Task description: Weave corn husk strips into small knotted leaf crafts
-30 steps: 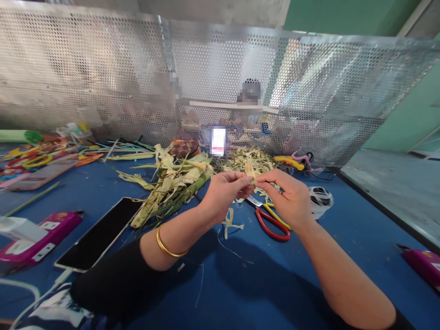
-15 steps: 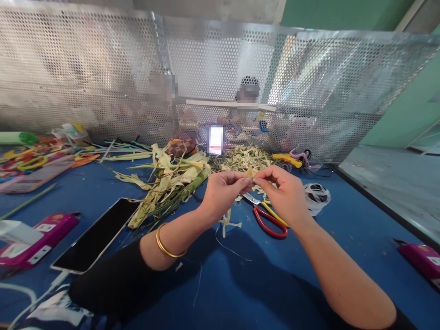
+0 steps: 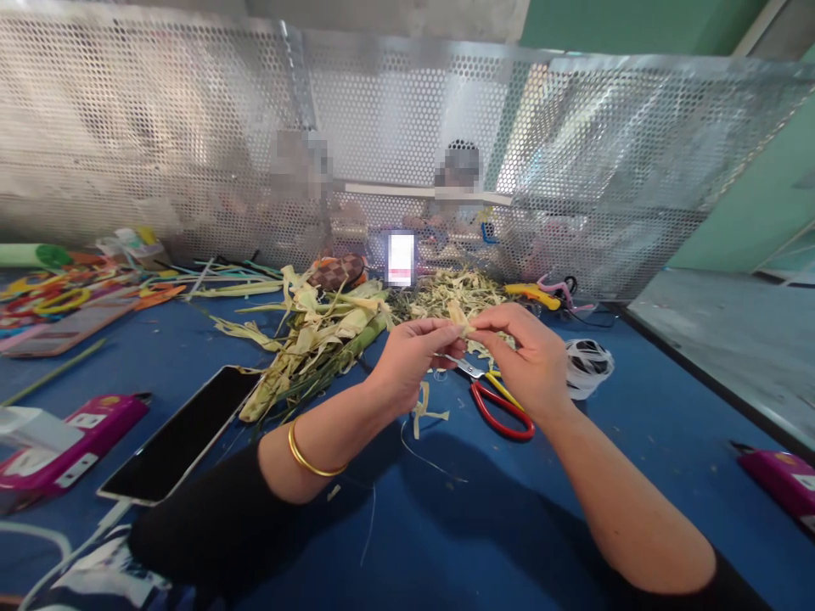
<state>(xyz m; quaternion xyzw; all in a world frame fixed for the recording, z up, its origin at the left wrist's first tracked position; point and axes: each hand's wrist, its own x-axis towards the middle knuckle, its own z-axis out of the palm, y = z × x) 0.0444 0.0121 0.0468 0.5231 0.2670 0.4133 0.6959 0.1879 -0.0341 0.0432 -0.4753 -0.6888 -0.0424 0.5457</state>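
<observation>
Between my two hands is a small pale yellow piece of corn husk [image 3: 458, 316], its tip pointing up. My left hand [image 3: 413, 355] is closed on it with thumb and fingers, and my right hand [image 3: 517, 352] pinches its other side. Beneath them lie scissors [image 3: 503, 410] with one red and one yellow handle, the blades partly under my hands. A small knotted husk strip [image 3: 429, 415] rests on the blue table below my left hand, next to a thin thread [image 3: 433, 462].
A bundle of corn husks [image 3: 318, 348] lies left, husk scraps [image 3: 462, 293] behind. A white roll [image 3: 587, 367] stands right. A dark-screened phone [image 3: 182, 437] and a magenta power strip [image 3: 80, 441] are at left. A perforated metal screen [image 3: 407, 110] closes the back; people sit behind it.
The husk piece has spread wider and tilted to the left between my fingers. My left hand has rolled slightly, its lower fingers showing more. Other things stay put.
</observation>
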